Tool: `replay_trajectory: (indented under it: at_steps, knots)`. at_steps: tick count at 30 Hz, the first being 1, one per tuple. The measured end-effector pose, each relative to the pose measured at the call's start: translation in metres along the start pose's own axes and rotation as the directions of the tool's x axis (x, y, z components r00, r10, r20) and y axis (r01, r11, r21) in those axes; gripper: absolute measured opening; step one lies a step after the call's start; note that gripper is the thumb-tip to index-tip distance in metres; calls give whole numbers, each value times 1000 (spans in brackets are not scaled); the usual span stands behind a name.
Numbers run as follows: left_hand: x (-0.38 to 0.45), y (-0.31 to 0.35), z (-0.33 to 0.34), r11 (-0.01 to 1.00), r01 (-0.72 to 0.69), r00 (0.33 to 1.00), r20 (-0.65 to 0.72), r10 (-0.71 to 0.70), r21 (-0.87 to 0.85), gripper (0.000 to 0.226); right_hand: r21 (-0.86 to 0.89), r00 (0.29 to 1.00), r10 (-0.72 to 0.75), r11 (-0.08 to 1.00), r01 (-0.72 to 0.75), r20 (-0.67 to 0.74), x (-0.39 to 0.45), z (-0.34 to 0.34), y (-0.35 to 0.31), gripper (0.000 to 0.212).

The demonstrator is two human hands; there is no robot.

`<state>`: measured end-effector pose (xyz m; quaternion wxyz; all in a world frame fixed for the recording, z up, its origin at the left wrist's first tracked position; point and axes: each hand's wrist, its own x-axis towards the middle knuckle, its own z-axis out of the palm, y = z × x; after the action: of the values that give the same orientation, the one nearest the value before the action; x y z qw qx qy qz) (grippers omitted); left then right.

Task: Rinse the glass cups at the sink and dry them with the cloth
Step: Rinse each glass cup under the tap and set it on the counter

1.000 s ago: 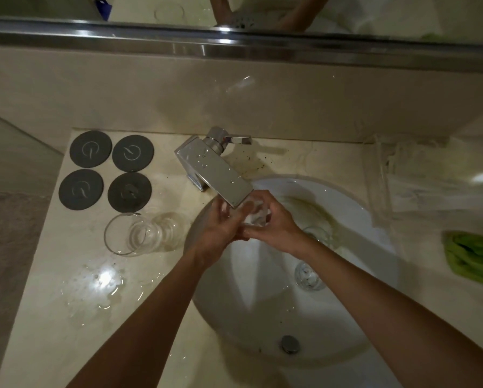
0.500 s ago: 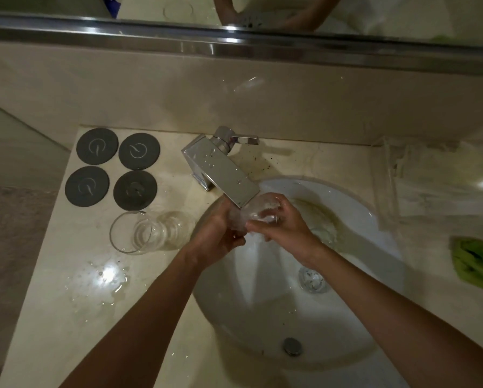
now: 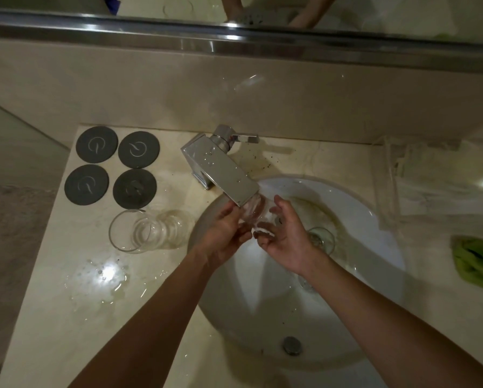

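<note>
A clear glass cup is held under the spout of the chrome faucet, over the white sink. My left hand grips it from the left and my right hand cups it from the right, thumb raised. Another glass cup lies on its side on the counter left of the sink. A third glass lies in the basin behind my right wrist, partly hidden. The green cloth sits bunched at the right edge of the counter.
Several dark round coasters lie at the counter's back left. A puddle wets the counter in front of the lying glass. A clear plastic tray stands at the back right. The drain sits at the basin's front.
The view has shifted slightly. Both hands have lifted the cup closer under the spout and turned it; my right hand's fingers have opened out more around it.
</note>
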<state>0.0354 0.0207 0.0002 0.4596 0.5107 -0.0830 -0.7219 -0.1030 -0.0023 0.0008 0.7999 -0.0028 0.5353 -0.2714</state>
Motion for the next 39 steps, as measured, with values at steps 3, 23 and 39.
replay_trajectory:
  at_steps: [3, 23, 39]
  knots:
    - [0, -5, -3, 999, 0, 999, -48, 2, 35, 20, -28, 1000, 5, 1000, -5, -23, 2, -2, 2, 38]
    - [-5, -6, -6, 997, 68, 993, -99, -66, 22, 23, -348, 995, -99, 933, 88, -14, 5, 5, 0, 53]
    - [-8, -4, -8, 984, 77, 994, -88, -64, 159, 36, -671, 894, -405, 611, 420, 190, -3, 7, 7, 53]
